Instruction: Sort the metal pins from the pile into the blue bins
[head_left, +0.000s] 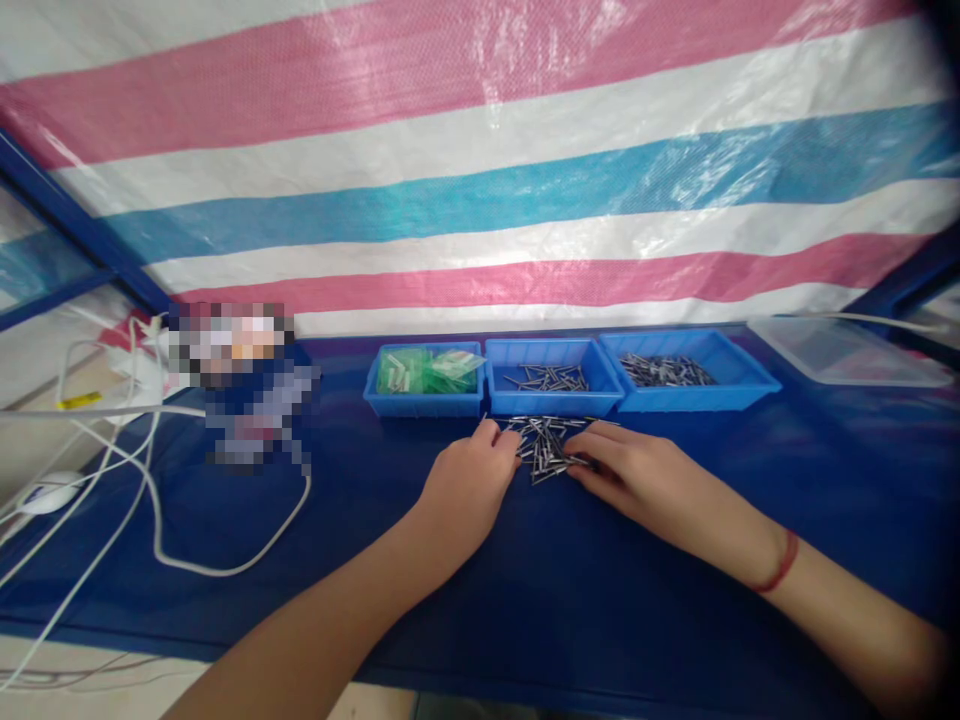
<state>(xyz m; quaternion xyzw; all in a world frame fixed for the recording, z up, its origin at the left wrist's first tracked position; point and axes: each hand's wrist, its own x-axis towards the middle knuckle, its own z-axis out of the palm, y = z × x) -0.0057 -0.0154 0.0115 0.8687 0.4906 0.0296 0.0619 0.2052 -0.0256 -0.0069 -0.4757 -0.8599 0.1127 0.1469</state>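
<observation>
In the head view, we bend over a small heap of metal pins (544, 445) on a dark blue table (525, 600), just in front of a row of three blue bins. Our left hand (469, 485) is curled at the heap's left edge, thumb and forefinger drawn close together; we cannot tell whether a pin is pinched there. Our right hand (637, 465), a red band (784, 565) at its wrist, meets the right edge with fingers bent and partly parted; whether they grip any pins, we cannot tell. Behind the heap, the left bin (424, 406) holds green packets (409, 372), while the middle bin (555, 404) and the right bin (690, 399) each hold more metal pieces. A clear plastic lid (847, 352) lies to the right, white cables (225, 572) sprawl to the left, and a striped sheet (480, 210) hangs behind.
</observation>
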